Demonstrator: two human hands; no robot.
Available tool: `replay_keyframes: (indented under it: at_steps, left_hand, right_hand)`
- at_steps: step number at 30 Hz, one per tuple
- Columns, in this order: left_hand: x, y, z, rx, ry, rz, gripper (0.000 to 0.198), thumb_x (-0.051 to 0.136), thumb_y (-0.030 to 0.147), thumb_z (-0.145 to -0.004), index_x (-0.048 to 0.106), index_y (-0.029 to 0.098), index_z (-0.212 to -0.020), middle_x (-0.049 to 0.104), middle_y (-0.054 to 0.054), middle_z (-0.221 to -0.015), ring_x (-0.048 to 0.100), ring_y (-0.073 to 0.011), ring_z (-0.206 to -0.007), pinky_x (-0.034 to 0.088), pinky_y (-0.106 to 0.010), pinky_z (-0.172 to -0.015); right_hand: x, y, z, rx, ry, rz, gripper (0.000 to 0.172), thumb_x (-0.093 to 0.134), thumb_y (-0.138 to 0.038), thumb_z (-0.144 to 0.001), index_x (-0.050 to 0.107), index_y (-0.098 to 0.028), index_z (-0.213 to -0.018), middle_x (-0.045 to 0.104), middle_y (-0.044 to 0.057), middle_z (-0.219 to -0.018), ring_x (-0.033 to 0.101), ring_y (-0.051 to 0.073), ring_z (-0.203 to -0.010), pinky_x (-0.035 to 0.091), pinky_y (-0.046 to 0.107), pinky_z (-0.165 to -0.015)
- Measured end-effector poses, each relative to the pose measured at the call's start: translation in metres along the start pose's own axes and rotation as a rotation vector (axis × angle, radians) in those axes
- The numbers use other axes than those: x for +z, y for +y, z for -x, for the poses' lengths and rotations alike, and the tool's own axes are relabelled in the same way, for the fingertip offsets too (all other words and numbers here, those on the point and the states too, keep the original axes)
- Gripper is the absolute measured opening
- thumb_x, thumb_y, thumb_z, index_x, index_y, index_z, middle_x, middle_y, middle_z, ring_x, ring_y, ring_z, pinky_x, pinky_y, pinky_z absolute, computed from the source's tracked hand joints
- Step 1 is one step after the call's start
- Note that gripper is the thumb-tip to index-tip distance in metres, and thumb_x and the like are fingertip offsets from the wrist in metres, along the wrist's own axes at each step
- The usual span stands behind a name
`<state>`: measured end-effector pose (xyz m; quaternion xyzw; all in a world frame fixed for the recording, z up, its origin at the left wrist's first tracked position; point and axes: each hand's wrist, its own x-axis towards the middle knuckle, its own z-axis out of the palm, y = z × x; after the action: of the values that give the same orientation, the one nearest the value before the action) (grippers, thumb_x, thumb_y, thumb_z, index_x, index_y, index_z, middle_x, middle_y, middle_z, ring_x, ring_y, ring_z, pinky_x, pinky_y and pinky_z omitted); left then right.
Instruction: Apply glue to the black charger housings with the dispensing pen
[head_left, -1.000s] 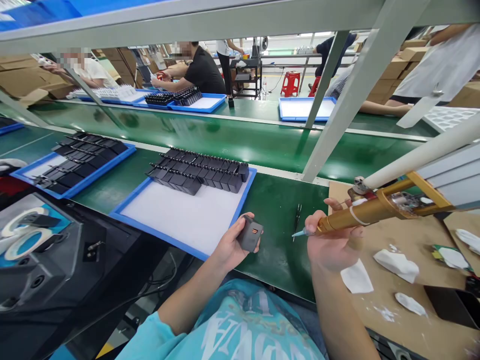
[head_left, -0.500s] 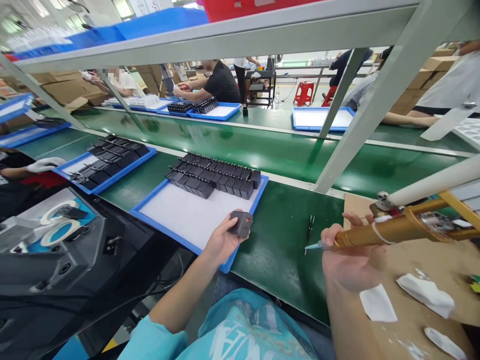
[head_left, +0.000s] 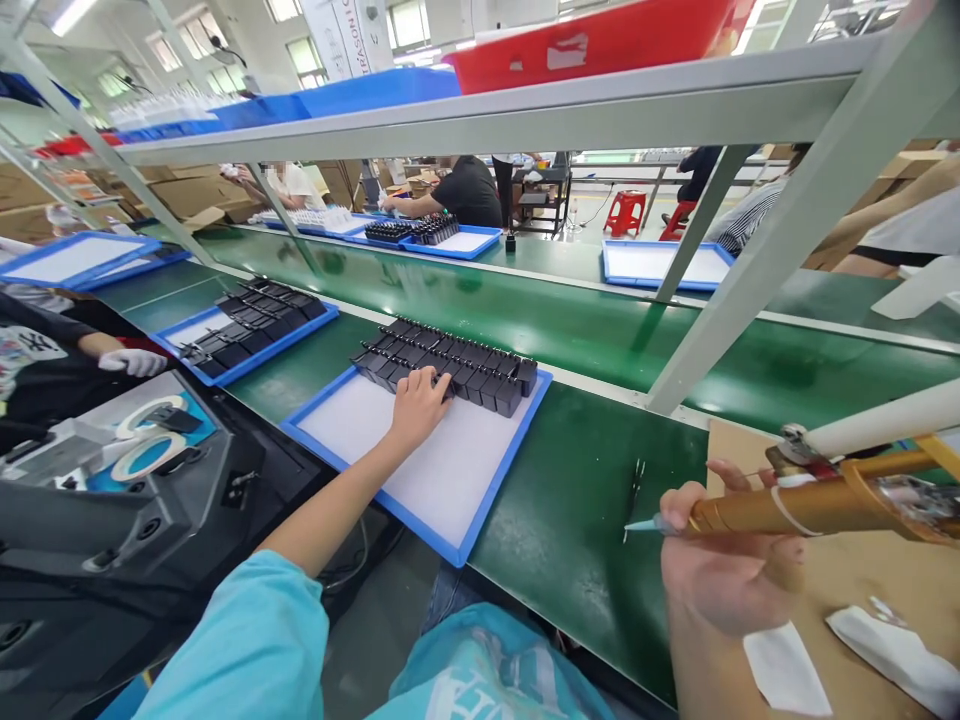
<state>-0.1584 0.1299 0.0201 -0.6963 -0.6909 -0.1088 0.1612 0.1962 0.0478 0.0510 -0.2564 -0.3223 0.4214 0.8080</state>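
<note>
Left hand (head_left: 420, 408) outstretched, fingers (head_left: 425, 375) seemingly bent, right hand (head_left: 724, 580) curled

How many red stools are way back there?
I count 2: one red stool in the background, and another red stool just right of it. More may be hidden.

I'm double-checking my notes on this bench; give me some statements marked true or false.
1. The right hand holds a gold tool with a light blue tip. True.
2. The left hand is over the cardboard. False: it is at the black blocks in a blue tray.
3. A thin dark tool lies on the green table. True.
4. The red bin stands on the floor. False: it is on the shelf overhead.
5. The black blocks cover all that tray's white lining. False: its near part is uncovered.
</note>
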Motion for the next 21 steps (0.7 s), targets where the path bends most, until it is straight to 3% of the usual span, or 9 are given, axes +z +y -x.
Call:
replay_keyframes:
  at_steps: [4, 9, 13, 17, 21]
  left_hand:
    - [0.006, -0.002, 0.002, -0.059, 0.054, -0.02, 0.053, 0.057, 0.033, -0.089, 0.048, 0.016, -0.139, 0.037, -0.022, -0.147, 0.04, -0.0393, -0.124, 0.031, -0.05, -0.098]
    - [0.012, -0.009, 0.003, -0.105, 0.051, 0.061, 0.063, 0.061, 0.037, -0.087, 0.042, 0.017, -0.144, 0.028, -0.021, -0.154, 0.029, -0.04, -0.135, 0.022, -0.053, -0.107]
    - [0.016, -0.014, 0.003, -0.062, 0.095, 0.144, 0.072, 0.063, 0.047, -0.083, 0.042, 0.014, -0.144, 0.029, -0.022, -0.153, 0.023, -0.0403, -0.139, 0.018, -0.054, -0.111]
    - [0.019, -0.019, 0.001, -0.086, 0.207, 0.179, 0.059, 0.049, 0.047, -0.092, 0.047, 0.013, -0.139, 0.038, -0.021, -0.147, 0.03, -0.0375, -0.137, 0.021, -0.052, -0.111]
    - [0.028, -0.025, -0.005, -0.119, 0.291, 0.22, 0.062, 0.052, 0.051, -0.088, 0.047, 0.016, -0.138, 0.041, -0.018, -0.146, 0.034, -0.0375, -0.135, 0.024, -0.054, -0.11]
  right_hand:
    - [0.001, -0.001, 0.0, 0.009, 0.019, 0.014, 0.041, 0.058, -0.057, -0.076, 0.064, -0.03, -0.106, 0.064, -0.001, -0.102, 0.053, 0.012, -0.042, 0.039, 0.033, -0.041]
    - [0.001, -0.001, 0.001, 0.012, 0.035, 0.041, 0.035, 0.054, -0.055, -0.079, 0.064, -0.033, -0.103, 0.065, 0.0, -0.104, 0.052, 0.013, -0.043, 0.039, 0.034, -0.043]
    - [0.0, 0.003, 0.0, -0.037, 0.035, 0.061, 0.035, 0.054, -0.056, -0.079, 0.064, -0.032, -0.103, 0.064, 0.002, -0.105, 0.055, 0.013, -0.046, 0.04, 0.034, -0.042]
    - [0.003, 0.01, 0.0, -0.109, 0.059, 0.109, 0.038, 0.053, -0.055, -0.08, 0.058, -0.03, -0.108, 0.063, 0.001, -0.103, 0.056, 0.011, -0.049, 0.042, 0.03, -0.045]
    - [0.005, 0.013, -0.002, -0.165, 0.069, 0.2, 0.03, 0.054, -0.049, -0.083, 0.054, -0.03, -0.105, 0.061, 0.002, -0.11, 0.058, 0.01, -0.056, 0.045, 0.029, -0.054]
